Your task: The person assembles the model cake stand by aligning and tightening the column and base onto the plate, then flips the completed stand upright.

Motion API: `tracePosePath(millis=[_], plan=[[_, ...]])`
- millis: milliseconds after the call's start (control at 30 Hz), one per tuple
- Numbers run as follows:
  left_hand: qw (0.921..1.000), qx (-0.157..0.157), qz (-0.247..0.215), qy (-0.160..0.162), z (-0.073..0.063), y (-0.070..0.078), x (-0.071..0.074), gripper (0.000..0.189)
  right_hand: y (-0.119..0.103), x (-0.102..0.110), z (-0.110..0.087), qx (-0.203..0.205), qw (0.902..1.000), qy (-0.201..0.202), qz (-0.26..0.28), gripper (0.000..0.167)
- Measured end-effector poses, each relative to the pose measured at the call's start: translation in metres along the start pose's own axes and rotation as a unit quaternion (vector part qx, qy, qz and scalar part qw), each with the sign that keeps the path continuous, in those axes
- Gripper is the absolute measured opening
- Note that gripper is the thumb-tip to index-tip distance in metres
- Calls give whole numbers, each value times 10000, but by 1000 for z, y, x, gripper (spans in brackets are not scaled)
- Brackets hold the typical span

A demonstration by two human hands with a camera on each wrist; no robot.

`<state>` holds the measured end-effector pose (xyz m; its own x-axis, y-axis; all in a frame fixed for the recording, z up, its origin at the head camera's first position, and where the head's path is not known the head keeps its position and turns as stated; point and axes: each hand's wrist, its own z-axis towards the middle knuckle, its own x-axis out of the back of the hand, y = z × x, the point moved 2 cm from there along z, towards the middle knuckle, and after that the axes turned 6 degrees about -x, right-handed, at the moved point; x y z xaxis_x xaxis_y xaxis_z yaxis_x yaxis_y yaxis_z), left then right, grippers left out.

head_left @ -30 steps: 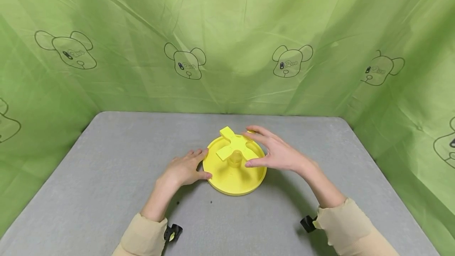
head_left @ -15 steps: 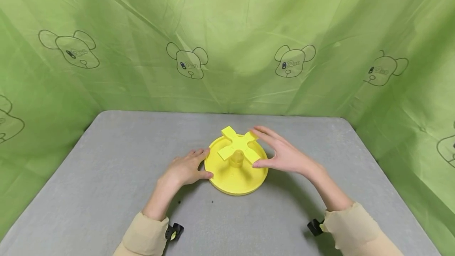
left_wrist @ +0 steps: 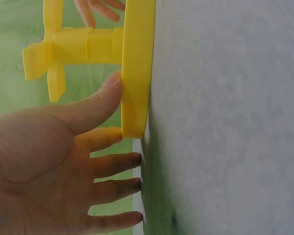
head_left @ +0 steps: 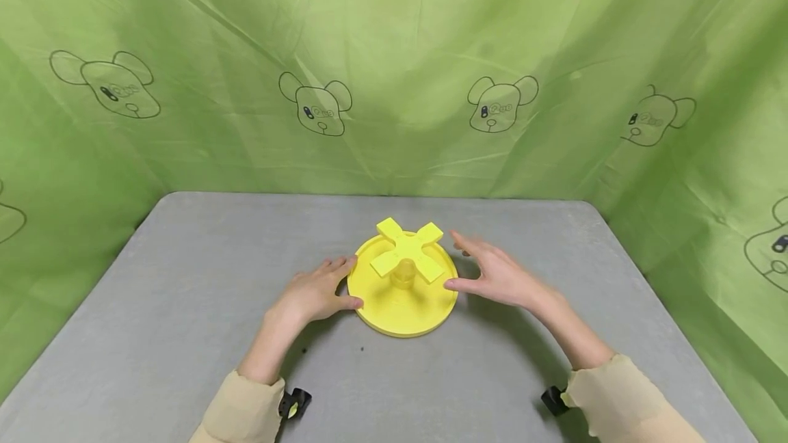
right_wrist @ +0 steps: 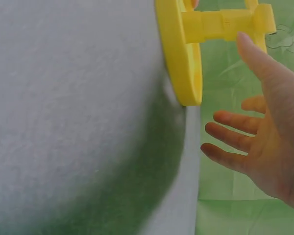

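A yellow round dish (head_left: 400,313) with a raised rim stands on the table. From its middle rises a short yellow post (left_wrist: 88,46), topped by a yellow four-armed cross piece (head_left: 408,249). My left hand (head_left: 314,294) is at the dish's left side, its thumb and index finger touching the rim while the other fingers extend straight down near the table. To the right of the cross piece, my right hand (head_left: 501,277) hovers with spread fingers and holds nothing. In the right wrist view, a gap shows between its fingers and the dish (right_wrist: 179,63).
The grey table (head_left: 234,245) has a few small dark specks in front of the dish. Green cloth (head_left: 394,53) printed with bear faces hangs behind and along both sides. Black wrist devices (head_left: 295,403) sit by the beige sleeves.
My right hand has drawn back to the right from the cross piece, which now stands with all its arms uncovered. My left hand keeps its place at the rim.
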<state>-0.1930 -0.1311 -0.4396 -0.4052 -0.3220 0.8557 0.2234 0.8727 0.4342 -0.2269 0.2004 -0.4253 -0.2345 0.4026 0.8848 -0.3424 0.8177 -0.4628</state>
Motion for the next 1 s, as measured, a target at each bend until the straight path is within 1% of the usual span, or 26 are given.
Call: tracePosePath(millis=[167, 267, 333, 467, 533, 600, 667, 733, 800, 933, 1000], plan=[[10000, -17, 6, -5, 0, -1, 0, 86, 3, -8, 4, -21, 10000, 22, -91, 101], [10000, -14, -4, -2, 0, -1, 1, 86, 4, -12, 7, -68, 10000, 1, -13, 95], [10000, -27, -7, 4, 0, -1, 1, 86, 4, -14, 9, -66, 10000, -18, 19, 83], [10000, -52, 9, -4, 0, 0, 2, 86, 5, -19, 13, -66, 9999, -101, 69, 50], [10000, -53, 23, -9, 0, 1, 2, 86, 5, -20, 15, -105, 9998, -154, 92, 42], [10000, -60, 38, 3, 1, 1, 2, 86, 5, -21, 16, -175, 9996, -200, 130, 38], [9999, -85, 73, 43, 2, 2, 3, 85, 6, -21, 17, -229, 9994, -238, 136, 35], [9998, -98, 118, 124, 3, 2, 4, 83, 6, -21, 17, -252, 9992, -283, 112, 36], [9995, -90, 172, 232, 4, 3, 5, 81, 6, -21, 17, -277, 9990, -329, 73, 42], [9988, -58, 278, 409, 6, 3, 7, 76, 6, -22, 16, -348, 9986, -385, 67, 59], [9985, -48, 325, 436, 7, 4, 8, 74, 6, -24, 16, -372, 9986, -367, 61, 61]])
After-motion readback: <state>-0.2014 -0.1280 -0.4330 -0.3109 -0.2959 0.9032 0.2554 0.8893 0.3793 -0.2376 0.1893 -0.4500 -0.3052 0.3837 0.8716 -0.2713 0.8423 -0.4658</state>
